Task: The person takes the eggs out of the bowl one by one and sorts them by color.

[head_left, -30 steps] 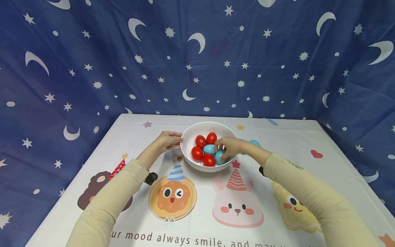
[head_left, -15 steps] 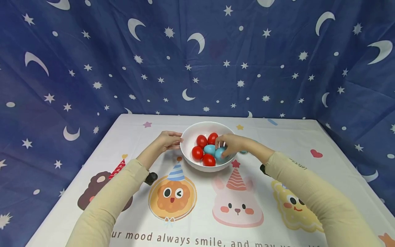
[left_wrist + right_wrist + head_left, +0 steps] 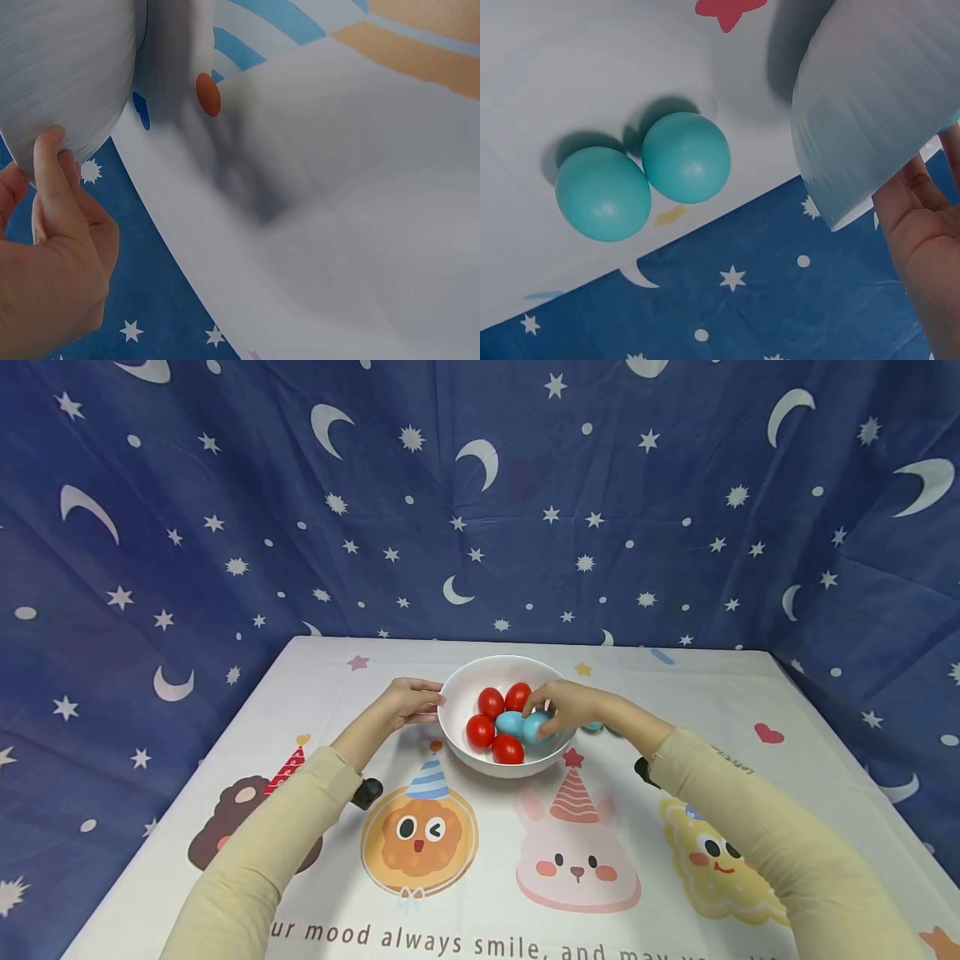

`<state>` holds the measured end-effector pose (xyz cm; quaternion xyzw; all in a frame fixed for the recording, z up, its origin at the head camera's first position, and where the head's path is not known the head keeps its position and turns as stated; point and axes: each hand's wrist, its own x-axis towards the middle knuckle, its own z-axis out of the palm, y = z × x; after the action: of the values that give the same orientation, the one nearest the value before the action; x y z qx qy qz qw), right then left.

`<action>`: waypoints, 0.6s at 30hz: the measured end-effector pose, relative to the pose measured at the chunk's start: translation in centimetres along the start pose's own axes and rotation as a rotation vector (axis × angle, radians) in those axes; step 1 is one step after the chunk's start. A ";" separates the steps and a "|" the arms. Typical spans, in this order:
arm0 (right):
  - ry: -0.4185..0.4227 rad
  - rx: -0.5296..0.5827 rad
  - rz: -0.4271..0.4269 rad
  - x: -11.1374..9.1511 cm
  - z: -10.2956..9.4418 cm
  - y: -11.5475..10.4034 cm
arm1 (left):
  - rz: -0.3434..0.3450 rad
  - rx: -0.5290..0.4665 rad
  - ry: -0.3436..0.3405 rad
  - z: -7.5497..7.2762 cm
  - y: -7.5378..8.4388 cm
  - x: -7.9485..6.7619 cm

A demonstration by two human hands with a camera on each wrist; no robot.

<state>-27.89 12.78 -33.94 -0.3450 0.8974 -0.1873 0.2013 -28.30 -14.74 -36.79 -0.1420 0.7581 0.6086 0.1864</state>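
At the back middle of the table stands a white bowl holding several red eggs and two blue ones. My left hand grips the bowl's left rim; in the left wrist view, a finger lies along the outer wall. From the right side my right hand reaches over the rim and pinches a blue egg between thumb and fingers, low inside the bowl. Another blue egg lies right against it. In the right wrist view the bowl's wall hides most of my fingertips.
Right of the bowl, two more blue eggs sit close together on the printed white tablecloth, partly behind my right forearm in the head view. A dark blue curtain with moons and stars hangs behind the table's back edge.
My right hand has shifted slightly, and the blue egg it pinches has moved a little within the bowl. The right forearm swung slightly, uncovering eggs on its near side. The left hand stays still.
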 end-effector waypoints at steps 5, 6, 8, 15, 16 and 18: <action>0.042 -0.001 -0.035 -0.3 -0.2 0.2 | 0.001 -0.001 -0.001 0.0 -0.1 0.0; 0.050 0.004 -0.037 -0.3 -0.3 0.3 | -0.001 -0.002 -0.001 0.0 -0.1 0.1; 0.065 0.014 -0.039 -0.5 -0.3 0.4 | -0.002 -0.003 0.001 0.0 -0.1 0.1; 0.093 0.055 -0.046 -1.0 -0.7 0.6 | -0.006 0.008 0.000 0.0 0.2 -0.1; 0.094 0.059 -0.049 -1.1 -0.7 0.6 | -0.005 0.009 0.000 0.0 0.2 -0.1; 0.097 0.064 -0.052 -1.3 -0.8 0.6 | -0.006 0.010 -0.001 0.0 0.1 -0.1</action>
<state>-27.74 14.26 -33.23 -0.3522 0.8903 -0.2377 0.1636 -28.29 -14.72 -36.68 -0.1430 0.7606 0.6044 0.1891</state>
